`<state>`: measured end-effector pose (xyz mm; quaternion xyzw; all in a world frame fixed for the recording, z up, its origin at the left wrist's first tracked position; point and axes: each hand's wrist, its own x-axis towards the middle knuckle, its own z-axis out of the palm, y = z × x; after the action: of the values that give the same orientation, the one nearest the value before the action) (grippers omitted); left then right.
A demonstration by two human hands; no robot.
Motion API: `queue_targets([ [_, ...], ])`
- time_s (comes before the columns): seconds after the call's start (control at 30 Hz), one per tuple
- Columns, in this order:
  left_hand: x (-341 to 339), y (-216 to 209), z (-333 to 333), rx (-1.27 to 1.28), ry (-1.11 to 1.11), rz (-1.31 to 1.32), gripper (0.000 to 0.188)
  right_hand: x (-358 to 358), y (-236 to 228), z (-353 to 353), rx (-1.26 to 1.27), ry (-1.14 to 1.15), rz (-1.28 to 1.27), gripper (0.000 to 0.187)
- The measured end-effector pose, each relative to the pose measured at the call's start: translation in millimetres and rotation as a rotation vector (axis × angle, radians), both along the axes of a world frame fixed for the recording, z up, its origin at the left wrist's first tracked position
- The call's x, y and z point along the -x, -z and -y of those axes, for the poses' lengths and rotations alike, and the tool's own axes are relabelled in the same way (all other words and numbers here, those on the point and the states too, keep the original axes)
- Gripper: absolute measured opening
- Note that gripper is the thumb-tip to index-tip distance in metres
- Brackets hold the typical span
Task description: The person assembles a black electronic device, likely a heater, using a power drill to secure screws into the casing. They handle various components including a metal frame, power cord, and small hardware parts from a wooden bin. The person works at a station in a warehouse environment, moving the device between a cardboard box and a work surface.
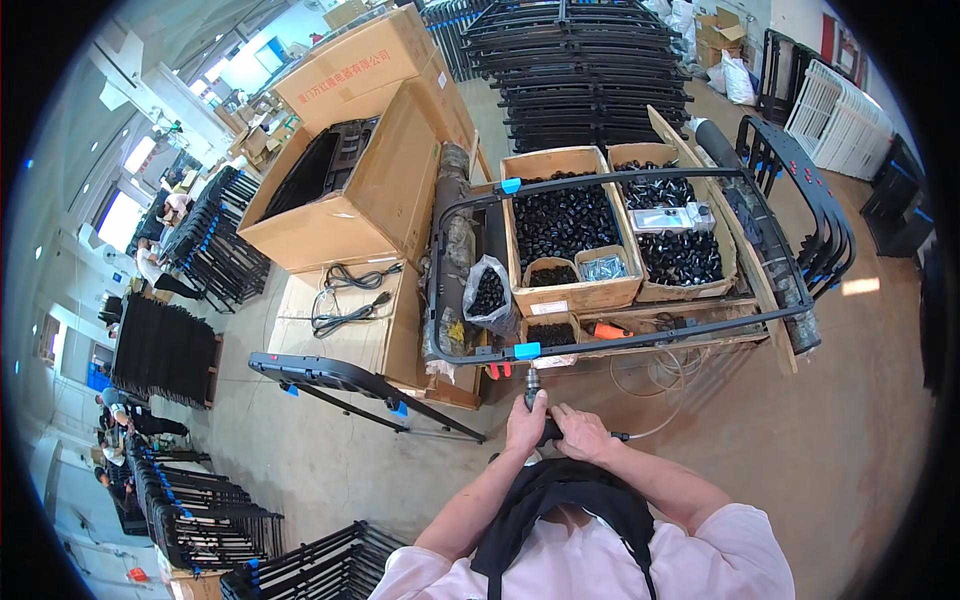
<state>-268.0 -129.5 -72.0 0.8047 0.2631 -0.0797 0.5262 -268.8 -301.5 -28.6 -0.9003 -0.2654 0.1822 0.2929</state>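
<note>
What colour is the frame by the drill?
The frame is black with blue pieces, best seen in the head view.

- Black frame (495, 355): a tubular, roughly rectangular loop with rounded corners, lying roughly flat.
- Blue clips: one (528, 350) on the frame's near bar, left of its middle; another (511, 186) on its far bar, toward the left end.
- Driver (532, 400): dark-bodied with a silvery chuck, held in both hands (582, 433) on the near side of the frame, nose toward the near blue clip; contact cannot be told.
- Pale hose (655, 433): runs rightward from the driver, on the frame's near side.
</note>
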Motion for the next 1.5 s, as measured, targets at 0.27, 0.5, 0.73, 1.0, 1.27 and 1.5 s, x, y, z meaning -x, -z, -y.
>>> queue_targets([
  [0.27, 7, -6, 0, -0.009, 0.003, -0.048, 0.055, 8, -12, -7, 0.062, -0.003, 0.011, 0.051],
  [0.5, 15, -16, -1, 0.098, 0.000, -0.064, 0.054, 16, -13, -8, 0.058, 0.002, 0.013, 0.053],
  [0.73, 20, -3, -13, 0.174, 0.076, -0.120, 0.059, 22, -12, -12, 0.064, 0.017, 0.055, 0.052],
  [1.0, 27, 5, -30, 0.280, 0.249, -0.247, 0.060, 35, -12, -9, 0.117, -0.015, 0.001, 0.060],
  [1.27, -1, 29, -55, 0.077, 0.867, -0.384, 0.067, 57, 5, 35, 0.180, 0.407, -0.324, 0.068],
  [1.5, -70, -73, -11, 0.042, 1.021, -0.307, 0.052, 29, 12, 127, 0.086, 1.197, -0.420, 0.056],
])
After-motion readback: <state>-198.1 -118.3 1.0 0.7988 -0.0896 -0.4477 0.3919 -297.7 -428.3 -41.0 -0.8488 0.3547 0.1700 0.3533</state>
